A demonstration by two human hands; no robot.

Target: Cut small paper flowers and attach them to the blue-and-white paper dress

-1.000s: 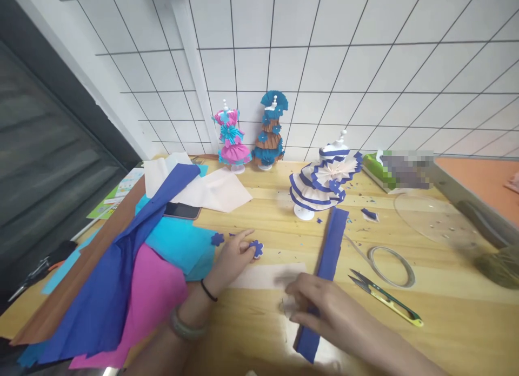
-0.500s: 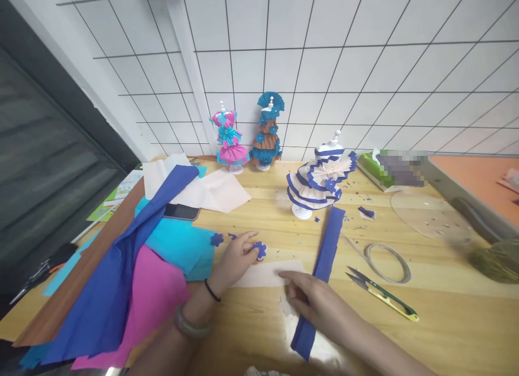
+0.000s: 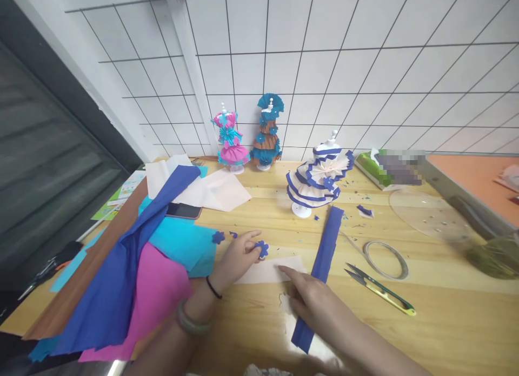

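Note:
Between the thumb and fingers of my left hand point(image 3: 240, 257) is a small blue paper flower point(image 3: 262, 249) with a pale edge beneath it. My right hand point(image 3: 310, 295) has its index finger stretched out, its tip on or just over a pale paper strip point(image 3: 271, 271); the other fingers curl under, and whether they hold anything is hidden. Beneath that hand runs a long blue crepe-paper strip point(image 3: 326, 243), with a cut pale scrap point(image 3: 285, 302) beside it. Another blue flower point(image 3: 218, 237) lies left of my left hand.
Three small dress forms in paper dresses stand behind: pink point(image 3: 232, 143), brown-teal point(image 3: 266, 135), white-blue point(image 3: 314, 178). Thread snips point(image 3: 381, 290) and a tape roll point(image 3: 386, 260) lie right. Coloured paper sheets point(image 3: 105, 289) and a phone point(image 3: 184, 211) are left; a clear disc point(image 3: 430, 216) is far right.
The view has shifted slightly. Both hands keep nearly the same pose, the left with the blue flower, the right pointing at the pale strip.

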